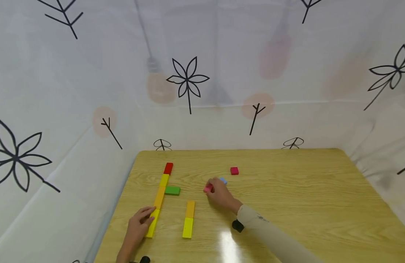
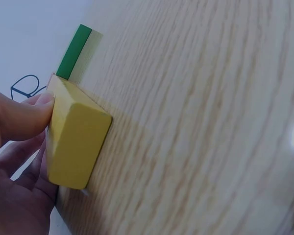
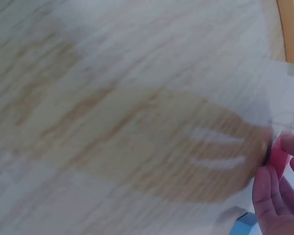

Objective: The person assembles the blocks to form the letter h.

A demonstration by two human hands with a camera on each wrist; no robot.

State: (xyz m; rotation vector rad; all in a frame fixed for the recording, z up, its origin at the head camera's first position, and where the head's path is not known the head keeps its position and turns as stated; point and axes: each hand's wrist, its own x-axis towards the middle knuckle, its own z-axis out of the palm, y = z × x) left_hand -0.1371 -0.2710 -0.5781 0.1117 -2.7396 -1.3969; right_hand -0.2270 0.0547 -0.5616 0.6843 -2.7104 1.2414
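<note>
My left hand (image 1: 136,224) grips the near yellow block (image 1: 152,227) of a long row, with the thumb along its side in the left wrist view. Beyond that block the row goes on with an orange block (image 1: 159,197), another yellow block (image 1: 164,180) and a red block (image 1: 168,168) at the far end. A green block (image 1: 172,190) juts rightward from the row. Between its fingertips, my right hand (image 1: 220,194) pinches a small pink block (image 3: 279,157) at the table. Just behind that hand lies a blue block (image 1: 223,180), partly covered.
A shorter line of an orange block (image 1: 190,209) and a yellow block (image 1: 187,228) lies between the hands. Farther back sits a dark pink block (image 1: 234,171). The wooden table (image 1: 304,197) meets patterned white cloth (image 1: 215,124) at its back and sides.
</note>
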